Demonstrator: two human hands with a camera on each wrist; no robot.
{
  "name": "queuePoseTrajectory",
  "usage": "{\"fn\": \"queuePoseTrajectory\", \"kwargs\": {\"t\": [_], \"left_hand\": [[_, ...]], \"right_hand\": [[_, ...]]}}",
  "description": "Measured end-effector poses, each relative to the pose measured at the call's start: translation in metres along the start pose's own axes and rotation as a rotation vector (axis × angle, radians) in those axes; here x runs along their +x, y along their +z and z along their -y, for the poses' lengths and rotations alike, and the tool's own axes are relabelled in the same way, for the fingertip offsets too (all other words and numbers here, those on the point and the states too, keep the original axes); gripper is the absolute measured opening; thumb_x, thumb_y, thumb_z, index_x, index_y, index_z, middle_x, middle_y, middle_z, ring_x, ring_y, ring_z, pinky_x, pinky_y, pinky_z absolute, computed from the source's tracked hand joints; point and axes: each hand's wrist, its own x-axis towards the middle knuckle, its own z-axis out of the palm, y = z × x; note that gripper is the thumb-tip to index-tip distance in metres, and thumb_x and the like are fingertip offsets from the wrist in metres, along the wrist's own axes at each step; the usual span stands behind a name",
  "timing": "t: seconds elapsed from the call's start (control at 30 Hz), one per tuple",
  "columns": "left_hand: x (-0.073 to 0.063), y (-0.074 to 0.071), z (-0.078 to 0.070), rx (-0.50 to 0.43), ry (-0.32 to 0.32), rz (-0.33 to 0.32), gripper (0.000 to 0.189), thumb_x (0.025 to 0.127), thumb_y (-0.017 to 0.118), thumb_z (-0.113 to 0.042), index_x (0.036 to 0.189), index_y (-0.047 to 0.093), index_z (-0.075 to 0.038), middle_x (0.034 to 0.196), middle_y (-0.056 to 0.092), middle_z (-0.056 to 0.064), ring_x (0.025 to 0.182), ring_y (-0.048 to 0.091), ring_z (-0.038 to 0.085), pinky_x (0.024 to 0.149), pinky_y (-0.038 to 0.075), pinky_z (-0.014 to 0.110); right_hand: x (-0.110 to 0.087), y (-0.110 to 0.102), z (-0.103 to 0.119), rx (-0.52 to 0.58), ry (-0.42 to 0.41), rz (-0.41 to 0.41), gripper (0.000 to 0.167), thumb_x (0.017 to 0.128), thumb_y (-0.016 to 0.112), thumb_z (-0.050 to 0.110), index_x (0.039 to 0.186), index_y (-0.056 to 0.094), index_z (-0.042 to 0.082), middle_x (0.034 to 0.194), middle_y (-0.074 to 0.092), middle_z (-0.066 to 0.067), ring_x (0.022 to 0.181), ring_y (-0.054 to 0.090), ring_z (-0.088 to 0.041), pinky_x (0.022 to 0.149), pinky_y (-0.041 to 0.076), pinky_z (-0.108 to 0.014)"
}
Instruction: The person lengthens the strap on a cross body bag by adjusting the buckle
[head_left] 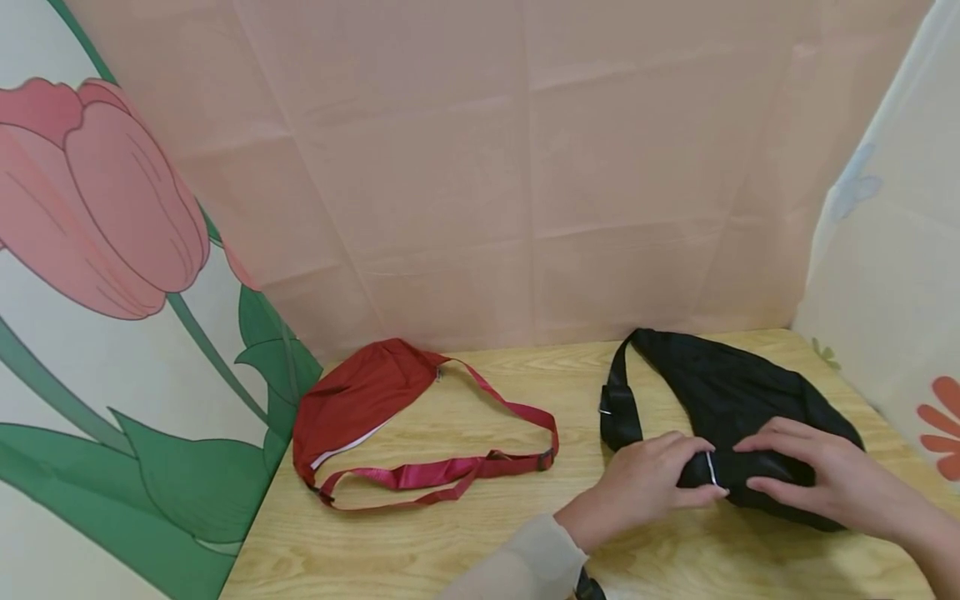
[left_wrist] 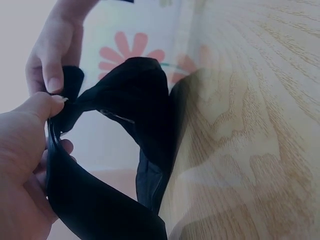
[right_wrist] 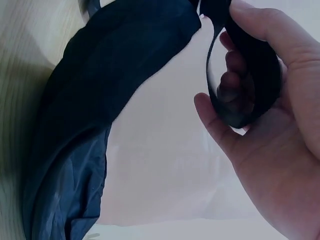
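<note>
On the right of the table in the head view lies a black sling bag [head_left: 731, 383] with a wide black strap [head_left: 750, 467]. My left hand [head_left: 648, 479] pinches the strap between thumb and fingers at a thin silver slider [head_left: 712, 469]. Just to its right, my right hand [head_left: 832, 479] grips the strap where it doubles back. The right wrist view shows that strap end as a loop [right_wrist: 270, 75] lying inside the curled fingers. In the left wrist view, the strap [left_wrist: 100, 205] arches up from the bag [left_wrist: 137, 85] to both hands.
A red waist bag [head_left: 360, 404] lies on the left of the wooden table [head_left: 495, 542], its red strap [head_left: 435, 475] spread toward the middle. A pinkish sheet [head_left: 525, 167] hangs behind, and printed panels stand on both sides. Part of a black object [head_left: 589, 587] shows beneath the left sleeve.
</note>
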Motion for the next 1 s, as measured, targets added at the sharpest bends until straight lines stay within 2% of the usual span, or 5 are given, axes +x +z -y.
{"fn": "queuePoseTrajectory", "kwargs": {"t": [0.2, 0.37, 0.6, 0.9, 1.0], "left_hand": [[-0.001, 0.0, 0.0, 0.0, -0.012, 0.009, 0.053, 0.094, 0.061, -0.061, 0.138, 0.058, -0.031, 0.115, 0.061, -0.021, 0.092, 0.056, -0.012, 0.075, 0.041, 0.004], [0.0, 0.0, 0.0, -0.004, -0.01, 0.016, 0.054, 0.095, 0.06, -0.06, 0.139, 0.057, -0.029, 0.116, 0.061, -0.019, 0.094, 0.057, -0.011, 0.076, 0.041, 0.004], [0.0, 0.0, -0.001, -0.008, -0.017, 0.032, 0.054, 0.094, 0.061, -0.06, 0.138, 0.056, -0.029, 0.115, 0.06, -0.019, 0.093, 0.055, -0.011, 0.077, 0.041, 0.004], [-0.001, 0.0, 0.0, 0.004, -0.006, -0.001, 0.053, 0.094, 0.062, -0.06, 0.138, 0.058, -0.03, 0.113, 0.061, -0.02, 0.091, 0.057, -0.011, 0.074, 0.041, 0.004], [-0.002, 0.0, 0.001, -0.008, -0.008, 0.001, 0.053, 0.094, 0.062, -0.06, 0.138, 0.058, -0.03, 0.115, 0.061, -0.02, 0.095, 0.057, -0.011, 0.076, 0.041, 0.004]], "right_hand": [[-0.001, -0.003, 0.001, 0.012, 0.009, -0.011, 0.062, 0.055, 0.097, 0.008, 0.109, 0.072, 0.024, 0.098, 0.058, 0.022, 0.08, 0.051, 0.006, 0.068, 0.038, -0.009], [0.003, 0.0, 0.007, 0.017, 0.014, 0.016, 0.061, 0.058, 0.097, 0.014, 0.113, 0.072, 0.023, 0.1, 0.059, 0.022, 0.081, 0.053, 0.006, 0.069, 0.039, -0.008], [0.006, 0.005, 0.009, 0.003, 0.044, 0.065, 0.056, 0.064, 0.096, 0.021, 0.113, 0.07, 0.028, 0.1, 0.057, 0.025, 0.083, 0.054, 0.007, 0.071, 0.039, -0.006], [0.0, -0.001, 0.004, 0.014, 0.048, 0.019, 0.059, 0.059, 0.097, 0.015, 0.111, 0.071, 0.026, 0.095, 0.057, 0.024, 0.078, 0.051, 0.006, 0.066, 0.037, -0.009], [0.0, -0.002, 0.004, 0.013, 0.054, 0.011, 0.06, 0.058, 0.097, 0.015, 0.111, 0.071, 0.026, 0.096, 0.058, 0.024, 0.081, 0.053, 0.006, 0.07, 0.037, -0.008]]}}
